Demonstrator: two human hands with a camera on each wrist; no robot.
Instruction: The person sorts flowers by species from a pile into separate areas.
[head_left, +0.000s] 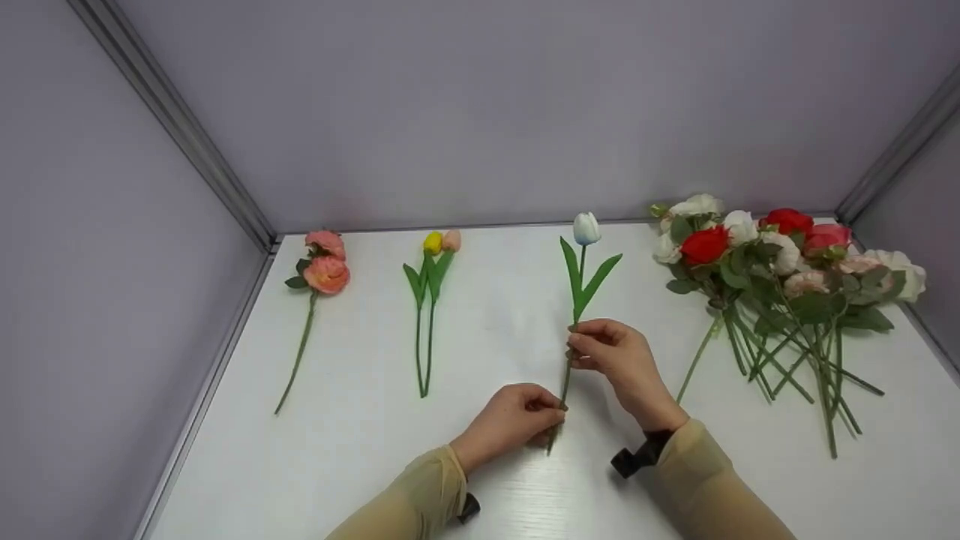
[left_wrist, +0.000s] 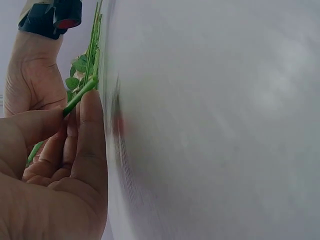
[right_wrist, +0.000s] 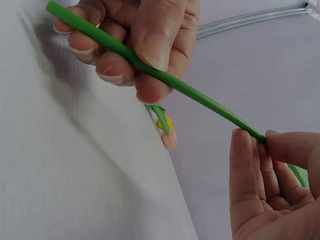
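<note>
Both hands hold one white tulip with a green stem and two long leaves, upright in the head view. My right hand pinches the stem just below the leaves, between thumb and fingertips. Lower down, near the cut end, my left hand pinches the same stem. The right wrist view shows the stem end poking out past the left hand's fingers, above the white table. In the left wrist view the stem end sits between thumb and forefinger, with the right hand behind.
A yellow tulip and a pink tulip lie side by side left of the hands. Farther left lies a stem with coral blooms. At the right is a heap of red roses and white flowers. Grey walls enclose the table.
</note>
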